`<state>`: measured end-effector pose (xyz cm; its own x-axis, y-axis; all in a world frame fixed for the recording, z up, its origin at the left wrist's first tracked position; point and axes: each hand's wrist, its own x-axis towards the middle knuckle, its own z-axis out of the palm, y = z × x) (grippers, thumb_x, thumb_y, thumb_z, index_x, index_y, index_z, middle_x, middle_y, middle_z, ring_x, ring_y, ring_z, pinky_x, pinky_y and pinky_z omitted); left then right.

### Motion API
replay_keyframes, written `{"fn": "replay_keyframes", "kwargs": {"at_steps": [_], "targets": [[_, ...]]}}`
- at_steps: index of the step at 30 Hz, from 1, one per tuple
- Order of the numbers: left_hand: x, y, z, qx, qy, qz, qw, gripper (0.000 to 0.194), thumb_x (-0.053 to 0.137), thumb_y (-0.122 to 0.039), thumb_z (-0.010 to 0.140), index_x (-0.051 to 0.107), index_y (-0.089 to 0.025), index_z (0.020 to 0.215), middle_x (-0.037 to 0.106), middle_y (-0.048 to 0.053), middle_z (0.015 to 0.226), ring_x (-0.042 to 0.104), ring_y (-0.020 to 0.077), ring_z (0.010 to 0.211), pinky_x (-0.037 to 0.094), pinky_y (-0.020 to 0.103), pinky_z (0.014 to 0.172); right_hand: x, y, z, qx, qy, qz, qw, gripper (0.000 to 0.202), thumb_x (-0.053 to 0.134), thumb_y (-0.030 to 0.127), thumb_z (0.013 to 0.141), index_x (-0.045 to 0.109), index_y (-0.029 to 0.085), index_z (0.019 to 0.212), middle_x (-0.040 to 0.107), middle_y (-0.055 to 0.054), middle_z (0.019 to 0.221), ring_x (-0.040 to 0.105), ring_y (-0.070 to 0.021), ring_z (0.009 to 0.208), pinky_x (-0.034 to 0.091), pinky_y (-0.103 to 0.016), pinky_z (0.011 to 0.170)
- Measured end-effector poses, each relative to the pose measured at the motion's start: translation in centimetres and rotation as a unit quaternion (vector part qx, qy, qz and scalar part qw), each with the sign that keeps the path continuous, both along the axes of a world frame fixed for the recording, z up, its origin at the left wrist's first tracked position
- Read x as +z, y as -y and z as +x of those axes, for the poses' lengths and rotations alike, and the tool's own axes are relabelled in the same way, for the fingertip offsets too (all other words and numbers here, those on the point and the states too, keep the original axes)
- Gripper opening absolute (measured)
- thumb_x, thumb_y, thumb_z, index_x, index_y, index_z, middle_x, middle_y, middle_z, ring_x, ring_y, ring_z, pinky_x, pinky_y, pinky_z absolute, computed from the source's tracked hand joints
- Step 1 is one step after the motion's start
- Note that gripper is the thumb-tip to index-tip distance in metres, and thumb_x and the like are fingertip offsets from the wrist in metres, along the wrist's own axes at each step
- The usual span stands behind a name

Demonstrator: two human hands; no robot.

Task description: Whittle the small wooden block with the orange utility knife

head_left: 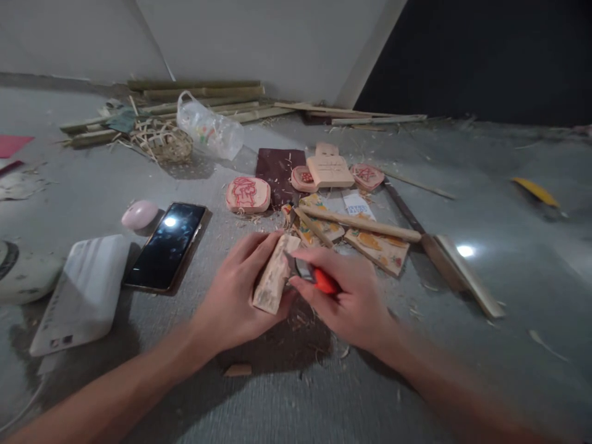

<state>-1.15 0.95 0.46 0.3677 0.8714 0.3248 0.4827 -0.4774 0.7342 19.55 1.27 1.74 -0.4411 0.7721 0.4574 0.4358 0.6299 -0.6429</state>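
A plain, pale grey wall [277,49] spans the back from the left edge to beyond the middle, a thin slanting seam [155,40] running down its left part, and on the right a slanting lighter strip [372,55] divides it from a large, nearly black surface [490,58] that fills the upper corner. Below spreads a bluish-grey floor [499,370], finely streaked in the foreground and meeting the wall along a darker line at far left. The light is dim and cool, with a small white glare [465,251] shining on the floor at right.
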Motion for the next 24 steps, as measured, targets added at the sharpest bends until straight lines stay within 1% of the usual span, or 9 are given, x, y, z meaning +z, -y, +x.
{"fn": "replay_keyframes", "kwargs": {"at_steps": [3, 5, 7, 9, 12, 16, 19, 21, 24], "targets": [[-0.05, 0.11, 0.09, -0.008, -0.022, 0.004, 1.000, 0.069, 0.073, -0.026, 0.083, 0.053, -0.010, 0.147, 0.059, 0.019, 0.139, 0.058, 0.0313, 0.129, 0.052, 0.049, 0.108, -0.33, -0.09, 0.00, 0.030, 0.012, 0.013, 0.999, 0.012, 0.062, 0.018, 0.099, 0.063, 0.027, 0.108, 0.075, 0.004, 0.096, 0.070, -0.0124, 0.085, 0.047, -0.024, 0.075], [-0.09, 0.13, 0.07, -0.008, -0.023, 0.001, 1.000, 0.069, 0.073, -0.027, 0.083, 0.052, -0.012, 0.147, 0.059, 0.018, 0.139, 0.059, 0.0311, 0.129, 0.052, 0.049, 0.108, -0.43, -0.12, 0.07, 0.029, 0.026, 0.024, 0.999, 0.011, 0.060, 0.016, 0.098, 0.061, 0.026, 0.103, 0.075, 0.004, 0.092, 0.070, -0.0126, 0.082, 0.047, -0.024, 0.073], [-0.13, 0.09, -0.01, -0.006, -0.017, 0.002, 1.000, 0.068, 0.072, -0.029, 0.085, 0.052, -0.013, 0.148, 0.059, 0.017, 0.140, 0.059, 0.0307, 0.129, 0.052, 0.050, 0.108, -0.48, -0.15, 0.16, 0.024, 0.044, 0.031, 0.998, 0.015, 0.057, 0.013, 0.097, 0.059, 0.026, 0.105, 0.074, 0.004, 0.091, 0.068, -0.0125, 0.080, 0.045, -0.024, 0.071], [-0.14, 0.02, -0.15, -0.004, 0.000, 0.002, 1.000, 0.066, 0.072, -0.031, 0.087, 0.052, -0.013, 0.148, 0.059, 0.017, 0.140, 0.059, 0.0305, 0.129, 0.051, 0.049, 0.109, -0.57, -0.19, 0.25, 0.011, 0.061, 0.036, 0.997, 0.018, 0.057, 0.012, 0.095, 0.057, 0.025, 0.108, 0.073, 0.003, 0.092, 0.068, -0.0130, 0.079, 0.044, -0.024, 0.069], [-0.04, -0.12, -0.38, 0.010, 0.034, -0.017, 0.999, 0.063, 0.072, -0.032, 0.088, 0.054, -0.014, 0.146, 0.061, 0.015, 0.137, 0.062, 0.0282, 0.124, 0.052, 0.046, 0.108, -0.82, -0.33, 0.31, -0.034, 0.068, 0.040, 0.996, 0.018, 0.058, 0.015, 0.096, 0.057, 0.026, 0.110, 0.070, 0.004, 0.087, 0.064, -0.0130, 0.072, 0.042, -0.025, 0.066], [0.17, -0.29, -0.57, 0.037, 0.061, -0.043, 0.997, 0.060, 0.069, -0.031, 0.088, 0.056, -0.015, 0.144, 0.062, 0.014, 0.136, 0.064, 0.0282, 0.124, 0.053, 0.045, 0.106, -1.02, -0.53, 0.24, -0.086, 0.053, 0.028, 0.994, 0.011, 0.061, 0.018, 0.096, 0.057, 0.026, 0.102, 0.064, 0.006, 0.078, 0.056, -0.0117, 0.063, 0.039, -0.025, 0.063], [0.28, -0.38, -0.54, 0.043, 0.065, -0.057, 0.995, 0.061, 0.069, -0.031, 0.087, 0.057, -0.016, 0.145, 0.061, 0.014, 0.139, 0.064, 0.0294, 0.127, 0.052, 0.046, 0.108, -1.01, -0.58, 0.23, -0.096, 0.054, 0.025, 0.994, 0.015, 0.063, 0.017, 0.094, 0.056, 0.026, 0.103, 0.062, 0.006, 0.078, 0.055, -0.0117, 0.063, 0.039, -0.025, 0.063], [0.35, -0.42, -0.46, 0.043, 0.067, -0.064, 0.995, 0.061, 0.069, -0.030, 0.086, 0.057, -0.016, 0.145, 0.061, 0.013, 0.140, 0.063, 0.0296, 0.128, 0.052, 0.047, 0.109, -1.03, -0.59, 0.28, -0.094, 0.057, 0.021, 0.994, 0.017, 0.064, 0.017, 0.093, 0.057, 0.026, 0.105, 0.063, 0.006, 0.079, 0.056, -0.0119, 0.065, 0.040, -0.025, 0.064], [0.48, -0.45, -0.36, 0.046, 0.070, -0.073, 0.994, 0.060, 0.069, -0.029, 0.085, 0.059, -0.017, 0.143, 0.062, 0.013, 0.140, 0.063, 0.0298, 0.128, 0.051, 0.048, 0.110, -1.11, -0.64, 0.37, -0.084, 0.061, 0.013, 0.995, 0.016, 0.064, 0.017, 0.094, 0.058, 0.026, 0.105, 0.063, 0.006, 0.080, 0.057, -0.0123, 0.066, 0.040, -0.025, 0.065]]}}
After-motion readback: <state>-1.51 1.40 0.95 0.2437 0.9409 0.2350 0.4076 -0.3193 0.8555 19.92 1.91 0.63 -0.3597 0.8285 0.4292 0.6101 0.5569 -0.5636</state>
